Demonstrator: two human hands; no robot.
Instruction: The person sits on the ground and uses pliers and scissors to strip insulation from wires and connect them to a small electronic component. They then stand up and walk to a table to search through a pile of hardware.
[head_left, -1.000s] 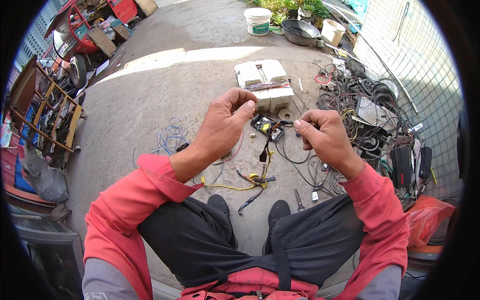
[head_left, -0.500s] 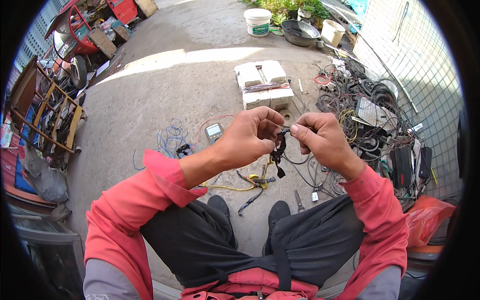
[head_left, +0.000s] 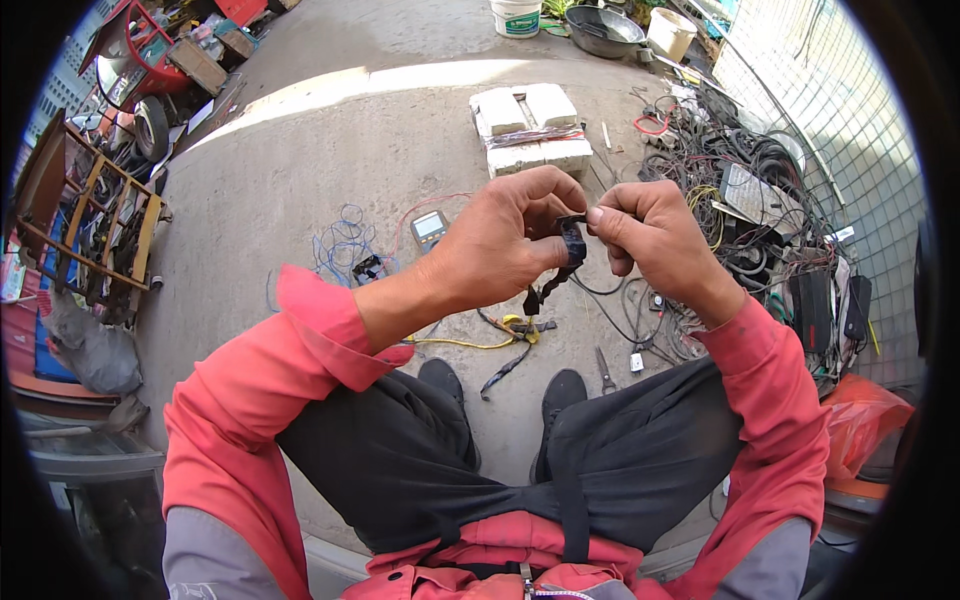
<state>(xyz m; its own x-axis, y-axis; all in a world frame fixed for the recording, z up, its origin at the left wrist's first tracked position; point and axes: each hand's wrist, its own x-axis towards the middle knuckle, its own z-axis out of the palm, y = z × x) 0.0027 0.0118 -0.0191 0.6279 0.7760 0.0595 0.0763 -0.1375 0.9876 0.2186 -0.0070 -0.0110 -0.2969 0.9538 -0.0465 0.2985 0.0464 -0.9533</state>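
My left hand (head_left: 495,245) is closed on a dark, tape-like strip with loops and dangling ends (head_left: 573,245). Just to its right, my right hand (head_left: 645,238) pinches the upper end of that strip between thumb and forefinger. Both are raised over the concrete floor. Behind my left hand lie a handheld meter with a display (head_left: 429,228), loose blue wires (head_left: 340,250) and a small black part (head_left: 368,268). Below the hands, between my feet and the strip, is a taped harness with yellow wire (head_left: 522,330). Scissors (head_left: 606,372) rest near my right knee.
A bound white block stack (head_left: 530,125) sits ahead. A tangled cable heap (head_left: 760,195) lines the mesh at right, beside a red plastic bag (head_left: 865,425). A wooden frame with scrap (head_left: 95,220) stands left; buckets and a basin (head_left: 605,25) are at the back.
My left hand has moved right to meet my right hand and grip the dark strip, uncovering the meter. Over the last half second both hands and the whole view have shifted upward in the frame.
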